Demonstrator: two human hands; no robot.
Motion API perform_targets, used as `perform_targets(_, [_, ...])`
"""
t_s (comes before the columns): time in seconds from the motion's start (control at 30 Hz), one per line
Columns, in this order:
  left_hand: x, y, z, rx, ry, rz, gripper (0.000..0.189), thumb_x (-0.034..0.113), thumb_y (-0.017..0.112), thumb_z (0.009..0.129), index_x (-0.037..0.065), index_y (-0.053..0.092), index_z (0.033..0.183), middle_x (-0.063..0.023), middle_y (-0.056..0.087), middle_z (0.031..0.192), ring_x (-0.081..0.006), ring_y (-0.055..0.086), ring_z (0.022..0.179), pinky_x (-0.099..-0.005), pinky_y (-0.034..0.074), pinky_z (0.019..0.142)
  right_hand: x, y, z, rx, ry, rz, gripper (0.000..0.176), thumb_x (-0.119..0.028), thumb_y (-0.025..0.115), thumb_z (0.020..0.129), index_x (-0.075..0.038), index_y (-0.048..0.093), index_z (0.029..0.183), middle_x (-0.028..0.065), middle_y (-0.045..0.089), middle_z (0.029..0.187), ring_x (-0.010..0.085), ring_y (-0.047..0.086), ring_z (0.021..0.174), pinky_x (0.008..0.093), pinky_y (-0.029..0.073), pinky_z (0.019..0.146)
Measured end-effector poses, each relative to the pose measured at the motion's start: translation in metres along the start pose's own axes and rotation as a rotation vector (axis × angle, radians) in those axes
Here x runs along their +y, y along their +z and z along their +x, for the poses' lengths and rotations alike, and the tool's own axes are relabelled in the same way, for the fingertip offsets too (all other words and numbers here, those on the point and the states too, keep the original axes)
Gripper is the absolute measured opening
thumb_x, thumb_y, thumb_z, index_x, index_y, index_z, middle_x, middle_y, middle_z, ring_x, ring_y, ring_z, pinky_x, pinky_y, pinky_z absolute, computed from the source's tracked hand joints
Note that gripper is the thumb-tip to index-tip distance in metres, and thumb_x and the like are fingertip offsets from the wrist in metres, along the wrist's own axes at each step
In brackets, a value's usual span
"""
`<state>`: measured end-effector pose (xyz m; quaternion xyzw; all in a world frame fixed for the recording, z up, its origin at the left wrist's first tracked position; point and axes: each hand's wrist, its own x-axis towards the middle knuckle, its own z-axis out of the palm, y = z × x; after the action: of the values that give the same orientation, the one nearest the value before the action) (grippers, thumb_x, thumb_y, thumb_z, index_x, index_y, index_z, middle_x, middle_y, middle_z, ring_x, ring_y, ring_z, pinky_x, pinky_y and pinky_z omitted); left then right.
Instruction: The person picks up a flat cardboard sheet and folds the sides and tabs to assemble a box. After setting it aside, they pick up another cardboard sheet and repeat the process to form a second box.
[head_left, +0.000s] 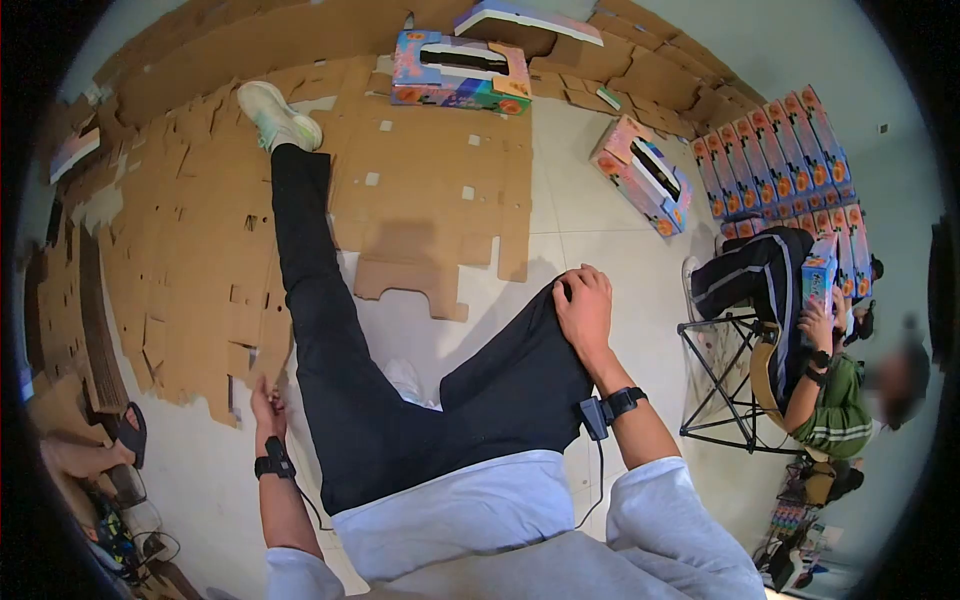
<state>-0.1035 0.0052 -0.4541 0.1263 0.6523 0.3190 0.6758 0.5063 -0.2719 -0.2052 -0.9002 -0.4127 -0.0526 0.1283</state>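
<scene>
My left hand (268, 402) is down beside my left thigh, its fingers closed at the near corner of a flattened brown cardboard sheet (268, 335). The fingertips are small in view, and the cardboard edge meets them. My right hand (584, 312) rests on my bent right knee, fingers laid over it and holding nothing. Black wrist devices with cables are strapped to both my wrists. My left leg (325, 260) stretches forward across the cardboard, ending in a pale shoe (275, 115).
A printed carton with a handle cutout (460, 95) stands ahead, and a similar carton (625, 165) sits to its right. Several cartons are stacked (770, 155) at the right. Near them a seated person (835, 400) holds a box (820, 265). Another person's sandalled foot (131, 435) shows at left.
</scene>
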Motion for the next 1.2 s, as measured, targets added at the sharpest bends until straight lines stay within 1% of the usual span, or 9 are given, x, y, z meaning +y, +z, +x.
perform_targets(0.1, [0.042, 0.019, -0.028, 0.223, 0.281, -0.226, 0.02, 0.032, 0.067, 0.11, 0.014, 0.069, 0.119, 0.0024, 0.059, 0.08, -0.007, 0.043, 0.061, -0.0226, 0.03, 0.048, -0.001, 0.001, 0.002, -0.005, 0.005, 0.02, 0.023, -0.023, 0.072, 0.1, -0.003, 0.081, 0.106, 0.0162, 0.077, 0.121, 0.037, 0.062, 0.137, 0.0539, 0.039, 0.125])
perform_targets(0.27, [0.101, 0.016, -0.098, 0.173, 0.518, -0.348, 0.022, 0.028, 0.064, 0.113, 0.008, 0.067, 0.123, 0.0018, 0.056, 0.082, -0.0073, 0.045, 0.065, -0.0229, 0.036, 0.051, -0.006, 0.005, 0.006, -0.002, -0.013, 0.021, 0.024, -0.023, 0.072, 0.099, -0.003, 0.081, 0.105, 0.0168, 0.077, 0.121, 0.0376, 0.062, 0.137, 0.0537, 0.039, 0.125])
perform_targets(0.37, [0.147, 0.003, -0.149, -0.29, 0.534, -0.667, 0.025, 0.027, 0.06, 0.117, 0.003, 0.066, 0.123, 0.001, 0.054, 0.08, -0.0091, 0.049, 0.066, -0.0243, 0.044, 0.056, -0.005, 0.006, 0.005, 0.032, -0.02, 0.017, 0.023, -0.023, 0.073, 0.099, -0.003, 0.082, 0.104, 0.0166, 0.078, 0.119, 0.037, 0.063, 0.134, 0.0536, 0.04, 0.125])
perform_targets(0.47, [0.178, 0.093, -0.265, -0.563, 0.468, -0.829, 0.027, 0.026, 0.056, 0.119, 0.001, 0.066, 0.123, -0.0007, 0.06, 0.083, -0.0113, 0.053, 0.068, -0.0254, 0.051, 0.062, -0.004, 0.006, 0.003, 0.003, -0.024, 0.019, 0.022, -0.023, 0.073, 0.098, -0.003, 0.081, 0.102, 0.016, 0.078, 0.116, 0.0352, 0.065, 0.129, 0.0535, 0.04, 0.124])
perform_targets(0.7, [0.073, 0.181, -0.38, -0.459, 0.311, -0.543, 0.034, 0.032, 0.06, 0.116, 0.001, 0.067, 0.126, -0.0107, 0.075, 0.096, -0.0156, 0.069, 0.075, -0.0259, 0.056, 0.067, -0.044, -0.008, -0.021, -0.234, -0.283, 0.506, 0.017, -0.018, 0.075, 0.098, -0.003, 0.08, 0.105, 0.0148, 0.079, 0.107, 0.039, 0.074, 0.097, 0.048, 0.059, 0.091])
perform_targets(0.83, [0.017, 0.166, -0.435, -0.858, 0.329, 0.081, 0.04, 0.039, 0.066, 0.112, 0.001, 0.068, 0.122, -0.0115, 0.077, 0.096, -0.0201, 0.072, 0.081, -0.033, 0.06, 0.071, -0.147, -0.028, -0.087, -0.604, -0.484, 0.857, 0.041, -0.035, 0.073, 0.108, -0.004, 0.074, 0.135, 0.0127, 0.08, 0.117, 0.0332, 0.077, 0.109, 0.0446, 0.059, 0.101])
perform_targets(0.9, [-0.026, 0.139, -0.429, -1.089, 0.516, 0.419, 0.039, 0.038, 0.07, 0.11, 0.002, 0.069, 0.123, -0.0107, 0.078, 0.096, -0.0235, 0.074, 0.085, -0.0394, 0.061, 0.077, -0.192, -0.005, -0.119, -1.148, 0.127, 1.483, 0.072, -0.066, 0.052, 0.113, -0.005, 0.067, 0.15, 0.0128, 0.08, 0.125, 0.0293, 0.075, 0.117, 0.0438, 0.059, 0.103])
perform_targets(1.0, [-0.085, 0.125, -0.405, -1.311, 1.014, 0.834, 0.033, 0.034, 0.074, 0.107, 0.004, 0.074, 0.121, -0.0076, 0.079, 0.098, -0.0249, 0.076, 0.093, -0.043, 0.06, 0.084, -0.228, 0.034, -0.143, -1.416, 0.812, 1.929, 0.072, -0.065, 0.052, 0.114, -0.005, 0.065, 0.152, 0.0126, 0.078, 0.129, 0.029, 0.073, 0.12, 0.0438, 0.058, 0.105])
perform_targets(1.2, [-0.053, 0.166, -0.451, -1.252, 0.73, 0.935, 0.028, 0.03, 0.076, 0.104, 0.006, 0.079, 0.118, -0.0134, 0.082, 0.111, -0.0347, 0.079, 0.103, -0.0456, 0.061, 0.094, -0.213, 0.043, -0.126, -1.219, 0.947, 2.2, 0.073, -0.064, 0.051, 0.114, -0.005, 0.061, 0.155, 0.0121, 0.074, 0.137, 0.0285, 0.071, 0.126, 0.0438, 0.056, 0.109])
